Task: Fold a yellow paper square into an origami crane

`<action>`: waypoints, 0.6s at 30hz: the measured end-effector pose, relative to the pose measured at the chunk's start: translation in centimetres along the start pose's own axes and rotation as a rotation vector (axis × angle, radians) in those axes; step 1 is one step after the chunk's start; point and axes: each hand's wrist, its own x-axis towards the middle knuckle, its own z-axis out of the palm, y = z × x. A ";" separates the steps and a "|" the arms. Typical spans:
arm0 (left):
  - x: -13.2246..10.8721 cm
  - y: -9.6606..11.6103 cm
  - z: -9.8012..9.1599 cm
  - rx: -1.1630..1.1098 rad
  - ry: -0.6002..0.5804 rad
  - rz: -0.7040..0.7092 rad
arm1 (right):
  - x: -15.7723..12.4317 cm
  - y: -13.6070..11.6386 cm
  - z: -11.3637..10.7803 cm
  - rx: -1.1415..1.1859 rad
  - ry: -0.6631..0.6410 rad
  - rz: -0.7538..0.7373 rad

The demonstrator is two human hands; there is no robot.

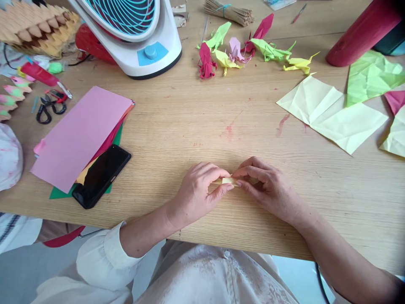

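Observation:
Between both hands, just above the front of the wooden table, is a small folded piece of pale yellow paper [227,180]. My left hand [201,188] pinches its left part between thumb and fingers. From the other side my right hand [265,185] grips it the same way, thumb and fingertips closed on its right end. The fingers cover much of the paper, so its full shape is hidden. Both forearms rest near the table's front edge.
Finished folded paper figures [228,52] stand at the back middle. Creased paper sheets [329,112] lie right, near a dark red cylinder [363,33]. A fan [152,50], scissors [49,107], a pink paper stack [85,131] and a black phone [103,175] are left.

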 end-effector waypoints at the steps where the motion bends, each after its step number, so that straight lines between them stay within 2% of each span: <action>1: 0.0 0.1 0.0 -0.007 -0.006 -0.009 | 0.0 0.0 0.0 -0.004 0.007 -0.004; 12: 0.5 0.4 0.2 0.067 -0.018 -0.069 | 0.3 -0.3 0.4 -0.022 0.036 0.026; 18: 1.3 0.8 0.0 0.083 -0.062 -0.137 | 0.4 -0.5 0.5 -0.056 0.038 0.041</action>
